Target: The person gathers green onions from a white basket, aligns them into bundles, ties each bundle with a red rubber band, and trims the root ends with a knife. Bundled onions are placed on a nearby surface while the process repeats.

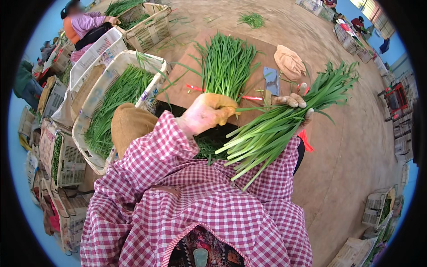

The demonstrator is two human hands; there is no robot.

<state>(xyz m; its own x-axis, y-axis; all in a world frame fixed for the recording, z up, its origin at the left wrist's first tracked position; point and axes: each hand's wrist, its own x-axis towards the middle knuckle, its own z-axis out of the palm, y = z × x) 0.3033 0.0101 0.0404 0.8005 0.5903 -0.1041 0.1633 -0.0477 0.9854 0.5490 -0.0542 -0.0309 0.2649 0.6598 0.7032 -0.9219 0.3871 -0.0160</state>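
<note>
My left hand (210, 111) pinches the end of a thin green leaf (252, 108) in front of the board. That leaf runs across to a loose bunch of garlic chives (267, 137). My right hand (297, 100) is closed around the middle of this bunch, its pale stalk ends pointing down towards my lap and its green tips to the upper right. Just beyond my left hand, a larger pile of chives (228, 63) lies on a brown wooden board (183, 78). A cleaver (272, 80) with a wooden handle rests on the board near my right hand.
A crumpled beige cloth-like item (288, 61) and red strips (252, 97) lie on the board. At my left stands a white plastic crate (160, 63) of chives. Another person (83, 23) sits beside a crate (150, 31) farther off. Loose trimmings (252, 20) lie on the floor.
</note>
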